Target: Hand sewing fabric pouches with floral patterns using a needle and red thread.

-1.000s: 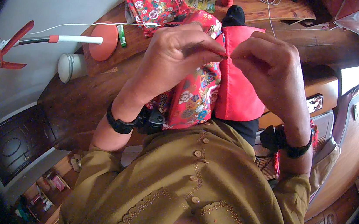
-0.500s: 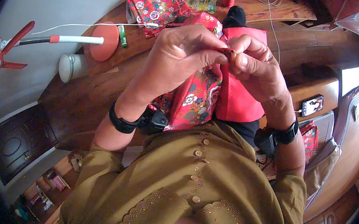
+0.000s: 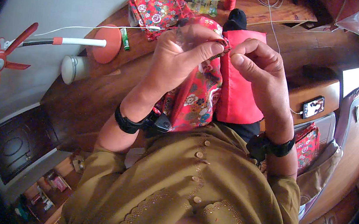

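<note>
My left hand (image 3: 179, 53) is closed, thumb over fingers, on an edge of the red floral cloth (image 3: 196, 98). The cloth hangs below that hand onto my lap, its printed flowers white, gold and dark. Just to the right, my right hand (image 3: 264, 70) is held in a pinch, thumb against forefinger, a small gap from the left fingertips. Whatever lies in that pinch is too small to make out. Under the right hand, a plain bright red cloth (image 3: 239, 94) lies over my dark-trousered leg. Both wrists wear black straps.
On the wooden table at the back are folded floral fabric (image 3: 155, 6) in clear plastic, a red thread spool (image 3: 230, 2), a green tube (image 3: 125, 39) and a fan's orange base (image 3: 106, 45). A white bucket (image 3: 72, 70) stands left. A phone (image 3: 313, 107) lies right.
My right hand has drawn a little to the right, away from the left fingertips it was touching. The left hand still grips the cloth edge, now turned slightly and showing more of it.
</note>
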### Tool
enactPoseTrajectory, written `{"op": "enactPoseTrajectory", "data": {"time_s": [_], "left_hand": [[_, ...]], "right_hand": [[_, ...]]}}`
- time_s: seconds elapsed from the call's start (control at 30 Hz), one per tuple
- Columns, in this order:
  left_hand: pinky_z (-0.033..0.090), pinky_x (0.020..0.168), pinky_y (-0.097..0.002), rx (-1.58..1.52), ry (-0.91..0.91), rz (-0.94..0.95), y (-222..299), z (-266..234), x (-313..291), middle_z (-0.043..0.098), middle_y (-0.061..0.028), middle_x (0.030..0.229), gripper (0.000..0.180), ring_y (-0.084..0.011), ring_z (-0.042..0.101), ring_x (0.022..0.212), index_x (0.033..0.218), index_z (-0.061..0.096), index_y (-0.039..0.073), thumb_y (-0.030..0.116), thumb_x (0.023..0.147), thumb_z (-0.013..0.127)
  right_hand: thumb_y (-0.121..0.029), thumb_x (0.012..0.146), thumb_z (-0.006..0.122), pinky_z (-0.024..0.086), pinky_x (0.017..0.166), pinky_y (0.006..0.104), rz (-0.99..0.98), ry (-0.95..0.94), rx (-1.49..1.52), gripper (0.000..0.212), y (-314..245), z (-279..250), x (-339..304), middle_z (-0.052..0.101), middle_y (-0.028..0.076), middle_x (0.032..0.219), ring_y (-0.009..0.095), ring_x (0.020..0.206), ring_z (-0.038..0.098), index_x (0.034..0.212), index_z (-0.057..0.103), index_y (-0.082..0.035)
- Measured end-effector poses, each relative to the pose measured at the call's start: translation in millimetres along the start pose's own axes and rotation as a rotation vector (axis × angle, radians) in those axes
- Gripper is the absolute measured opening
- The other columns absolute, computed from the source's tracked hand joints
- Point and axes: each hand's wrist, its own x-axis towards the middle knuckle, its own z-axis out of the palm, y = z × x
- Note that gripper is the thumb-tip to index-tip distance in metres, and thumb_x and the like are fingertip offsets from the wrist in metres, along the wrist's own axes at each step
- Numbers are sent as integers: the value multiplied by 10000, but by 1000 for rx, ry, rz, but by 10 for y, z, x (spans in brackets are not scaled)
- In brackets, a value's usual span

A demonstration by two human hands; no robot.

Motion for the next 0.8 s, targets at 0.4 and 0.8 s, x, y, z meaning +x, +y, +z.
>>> {"op": "enactPoseTrajectory", "data": {"time_s": [0.4, 0.8], "left_hand": [[471, 645, -194, 70, 17, 27, 49, 40, -30, 647, -13, 830, 93, -50, 572, 738, 921, 662, 26, -7, 841, 629], [452, 587, -167, 62, 24, -27, 48, 24, -39, 650, -3, 804, 91, -26, 560, 697, 921, 661, 28, 0, 838, 634]], "right_hand": [[-69, 842, 652, 420, 541, 177, 72, 22, -94, 39, -126, 92, -23, 609, -28, 710, 26, 611, 529, 851, 641, -33], [-94, 851, 647, 418, 514, 185, 103, 35, -103, 66, -141, 107, -27, 604, -24, 702, 29, 584, 526, 839, 640, -30]]}}
